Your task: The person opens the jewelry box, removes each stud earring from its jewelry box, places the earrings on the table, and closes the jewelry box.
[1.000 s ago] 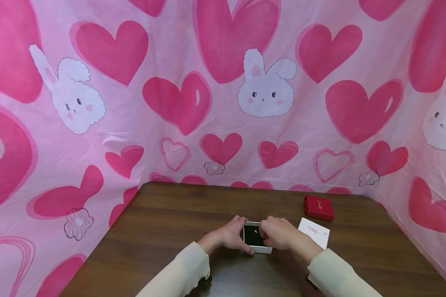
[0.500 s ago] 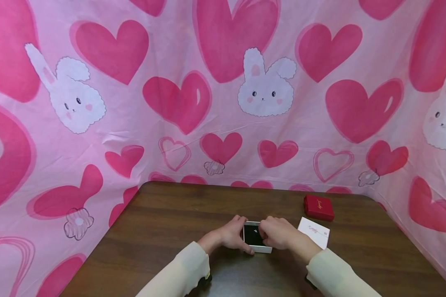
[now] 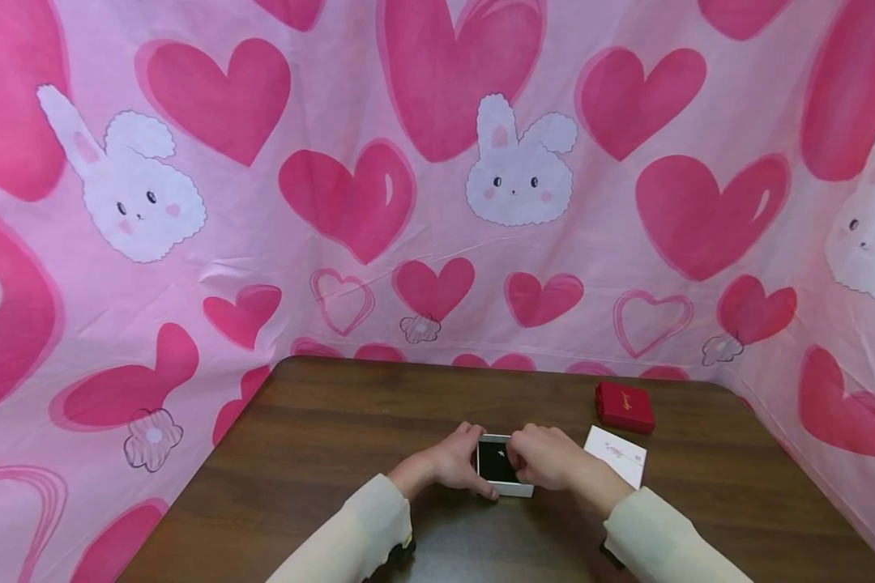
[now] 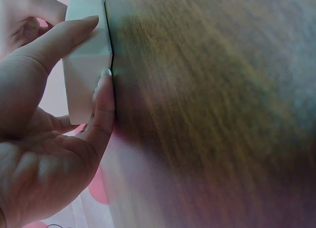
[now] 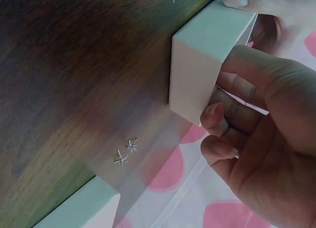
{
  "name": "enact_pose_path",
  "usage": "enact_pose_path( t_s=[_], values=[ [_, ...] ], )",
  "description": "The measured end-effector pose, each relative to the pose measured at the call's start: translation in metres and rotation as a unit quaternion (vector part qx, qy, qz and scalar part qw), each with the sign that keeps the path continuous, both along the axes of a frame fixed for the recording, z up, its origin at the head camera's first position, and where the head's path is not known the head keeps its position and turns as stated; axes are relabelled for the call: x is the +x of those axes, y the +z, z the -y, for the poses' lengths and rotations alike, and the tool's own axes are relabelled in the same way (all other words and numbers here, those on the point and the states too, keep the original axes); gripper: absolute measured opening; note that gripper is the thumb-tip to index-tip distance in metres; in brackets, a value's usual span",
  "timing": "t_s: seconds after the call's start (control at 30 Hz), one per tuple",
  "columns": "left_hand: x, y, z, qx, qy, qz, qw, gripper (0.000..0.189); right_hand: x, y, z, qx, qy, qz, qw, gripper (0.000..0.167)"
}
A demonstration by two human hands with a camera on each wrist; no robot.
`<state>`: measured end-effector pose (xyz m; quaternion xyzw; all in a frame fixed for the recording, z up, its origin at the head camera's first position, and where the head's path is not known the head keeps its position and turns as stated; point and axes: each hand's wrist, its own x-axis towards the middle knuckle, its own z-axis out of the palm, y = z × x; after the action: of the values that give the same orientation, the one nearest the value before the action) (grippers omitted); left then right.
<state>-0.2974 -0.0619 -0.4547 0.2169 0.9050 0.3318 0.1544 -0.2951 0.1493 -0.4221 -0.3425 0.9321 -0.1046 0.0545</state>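
Observation:
A small white jewellery box (image 3: 512, 490) sits on the table, its black insert (image 3: 492, 465) facing up with a tiny silver piece on it. My left hand (image 3: 454, 460) grips the box's left end, thumb along the near wall and fingers around the end. At the right rim is my right hand (image 3: 547, 457), its fingers bent and some reaching over the edge into the box. The inside fingertips are hidden, so I cannot tell what they pinch. Two silver starfish-shaped pieces (image 5: 127, 152) lie on the table beside the box in the right wrist view.
A white box lid (image 3: 618, 455) with pink lettering lies right of the box, partly behind my right forearm. Farther back stands a red box (image 3: 625, 407) with gold lettering. Pink heart-and-rabbit cloth (image 3: 437, 227) hangs around the dark wooden table (image 3: 379, 397).

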Motion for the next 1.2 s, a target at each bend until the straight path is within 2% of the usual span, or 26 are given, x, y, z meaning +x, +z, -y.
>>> enact_pose_path(
  t_s=[0.33,0.5,0.77,1.2],
  values=[
    [-0.0011,0.0015,0.0017,0.001,-0.009,0.006,0.9999,0.075,-0.0010,0.0034,-0.0005,-0.021,0.001,0.029,0.9994,0.014],
    [-0.0017,0.0021,0.0021,0.003,-0.014,0.006,0.9999,0.073,-0.0016,0.0041,-0.0015,-0.026,0.009,0.028,0.9992,0.011],
    [0.0007,0.0029,0.0007,0.000,-0.007,0.004,1.0000,0.074,-0.0002,0.0049,-0.0031,-0.027,0.019,0.022,0.9992,0.011],
    [0.0001,0.0027,-0.0001,-0.005,-0.003,0.004,1.0000,0.075,-0.0012,0.0059,-0.0061,-0.022,0.005,0.024,0.9995,0.012]
  ],
)
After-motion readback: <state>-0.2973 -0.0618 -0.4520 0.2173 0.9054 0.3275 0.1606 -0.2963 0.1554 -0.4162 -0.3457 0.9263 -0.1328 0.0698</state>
